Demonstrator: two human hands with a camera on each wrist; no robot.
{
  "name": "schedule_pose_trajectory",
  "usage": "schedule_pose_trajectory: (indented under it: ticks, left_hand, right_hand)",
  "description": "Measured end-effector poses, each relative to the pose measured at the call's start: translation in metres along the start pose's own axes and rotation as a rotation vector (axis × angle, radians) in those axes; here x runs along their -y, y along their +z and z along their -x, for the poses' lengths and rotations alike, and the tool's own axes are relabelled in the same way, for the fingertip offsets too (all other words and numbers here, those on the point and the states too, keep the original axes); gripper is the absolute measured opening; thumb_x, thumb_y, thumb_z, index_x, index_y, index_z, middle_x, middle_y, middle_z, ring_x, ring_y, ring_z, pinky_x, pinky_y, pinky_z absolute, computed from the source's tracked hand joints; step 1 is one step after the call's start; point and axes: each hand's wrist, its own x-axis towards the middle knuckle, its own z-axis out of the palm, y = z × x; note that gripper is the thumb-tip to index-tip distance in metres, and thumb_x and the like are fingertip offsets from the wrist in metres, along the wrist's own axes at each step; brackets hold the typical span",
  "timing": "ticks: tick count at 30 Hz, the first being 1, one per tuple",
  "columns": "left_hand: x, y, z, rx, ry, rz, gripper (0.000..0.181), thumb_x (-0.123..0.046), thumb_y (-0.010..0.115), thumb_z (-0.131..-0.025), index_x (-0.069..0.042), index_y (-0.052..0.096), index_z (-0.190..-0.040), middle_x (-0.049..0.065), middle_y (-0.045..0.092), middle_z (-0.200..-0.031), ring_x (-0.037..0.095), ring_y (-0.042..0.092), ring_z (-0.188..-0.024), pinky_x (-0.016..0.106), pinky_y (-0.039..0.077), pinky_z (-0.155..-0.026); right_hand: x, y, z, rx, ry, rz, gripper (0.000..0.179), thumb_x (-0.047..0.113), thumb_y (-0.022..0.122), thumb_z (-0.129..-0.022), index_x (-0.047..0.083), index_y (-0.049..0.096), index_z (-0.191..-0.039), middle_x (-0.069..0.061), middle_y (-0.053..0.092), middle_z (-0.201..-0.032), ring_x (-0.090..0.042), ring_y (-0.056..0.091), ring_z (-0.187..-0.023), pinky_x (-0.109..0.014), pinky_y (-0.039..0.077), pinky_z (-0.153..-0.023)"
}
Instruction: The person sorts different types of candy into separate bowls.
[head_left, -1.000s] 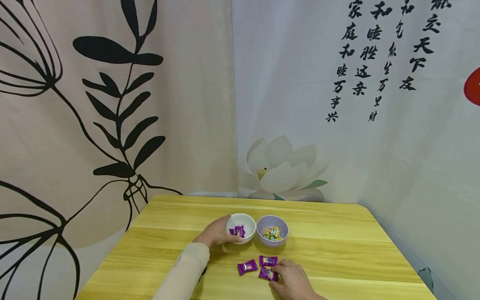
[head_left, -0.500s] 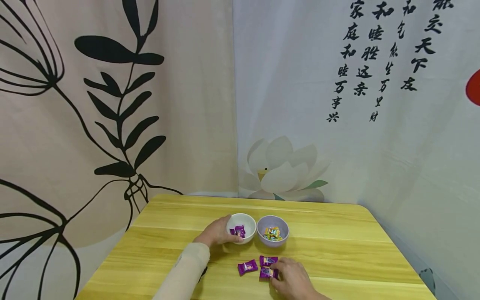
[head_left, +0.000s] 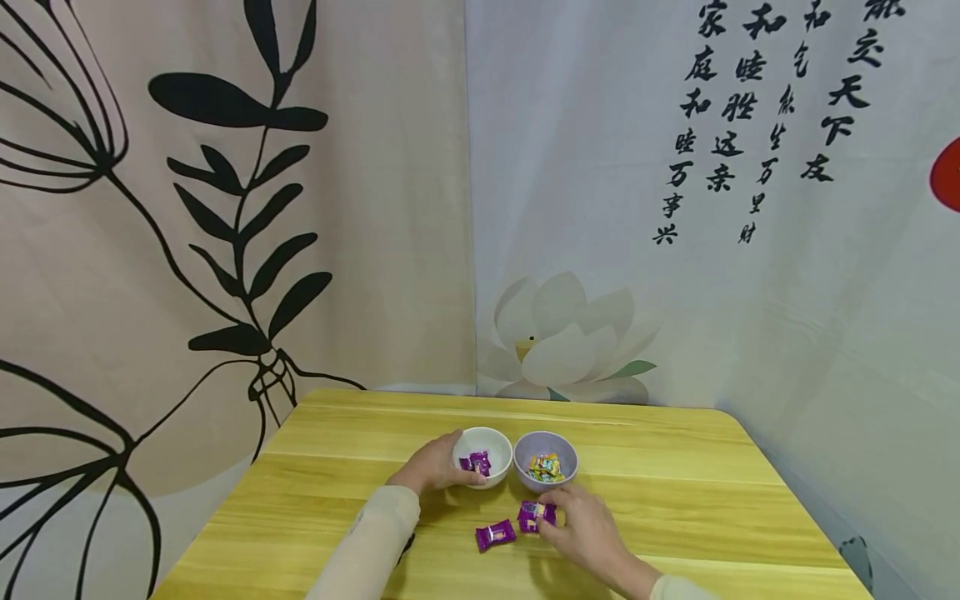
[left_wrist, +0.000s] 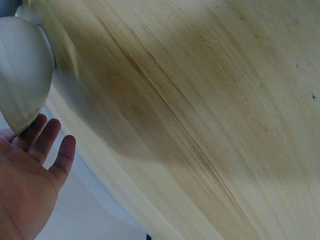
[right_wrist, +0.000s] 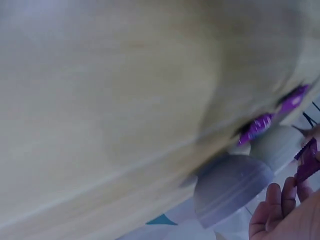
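Note:
My left hand (head_left: 433, 464) holds the rim of a white bowl (head_left: 486, 437), thumb at the near side; several purple-wrapped candies (head_left: 479, 462) lie inside. In the left wrist view, fingertips (left_wrist: 48, 131) touch the bowl's outside. My right hand (head_left: 588, 527) pinches a purple-wrapped candy (right_wrist: 307, 164) above the table, in front of the lilac bowl (head_left: 546, 438). From the head view this candy overlaps another one lying beneath. One more purple candy (head_left: 495, 535) lies to the left of these.
Against the white bowl's right side stands the lilac bowl, with several yellow-wrapped candies (head_left: 545, 467) in it. The wooden table (head_left: 360, 450) ends at a printed cloth backdrop (head_left: 390, 208). A small dark object (head_left: 407, 546) is partly hidden by the left sleeve.
My right hand has lifted the nearest purple candy off the table and moved it away from me, towards the bowls. The left hand stays at the white bowl.

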Motion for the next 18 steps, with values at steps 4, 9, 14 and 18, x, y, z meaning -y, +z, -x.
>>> schedule_pose_trajectory:
  ticks: [4,9,14,18]
  left_hand:
    - [0.000,0.000,0.000,-0.003,0.001,0.003,0.109,-0.055,0.085,-0.070,0.000,0.037,-0.150,0.020,0.052,-0.139,0.039,0.050,-0.126,0.057,0.040,-0.105]
    - [0.001,0.000,0.001,-0.002,0.000,0.010,0.108,-0.055,0.086,-0.070,0.000,0.038,-0.150,0.020,0.053,-0.138,0.039,0.051,-0.124,0.057,0.041,-0.104]
    - [0.001,0.000,0.000,-0.003,0.014,0.005,0.106,-0.054,0.086,-0.070,-0.001,0.040,-0.149,0.018,0.055,-0.135,0.037,0.053,-0.121,0.056,0.043,-0.102]
    - [0.001,0.000,0.000,-0.004,0.011,0.000,0.107,-0.055,0.086,-0.070,0.000,0.039,-0.149,0.018,0.055,-0.136,0.037,0.053,-0.122,0.056,0.042,-0.103]
  right_hand:
    - [0.001,-0.003,-0.012,-0.018,0.029,0.003,0.024,0.024,0.082,-0.074,0.014,0.077,-0.096,0.009,0.062,-0.088,-0.010,0.057,-0.078,-0.031,0.048,-0.066]
    - [0.003,-0.004,-0.025,-0.012,0.075,-0.005,0.026,0.026,0.081,-0.077,0.014,0.077,-0.099,0.010,0.061,-0.087,-0.009,0.055,-0.078,-0.033,0.046,-0.070]
    - [0.003,-0.002,-0.038,-0.016,0.093,-0.013,0.026,0.027,0.079,-0.079,0.013,0.078,-0.101,0.005,0.065,-0.091,-0.013,0.059,-0.081,-0.039,0.048,-0.075]
    - [-0.001,0.001,-0.049,-0.005,0.087,-0.030,0.026,0.027,0.079,-0.081,0.013,0.077,-0.103,0.002,0.066,-0.095,-0.017,0.061,-0.084,-0.040,0.050,-0.077]
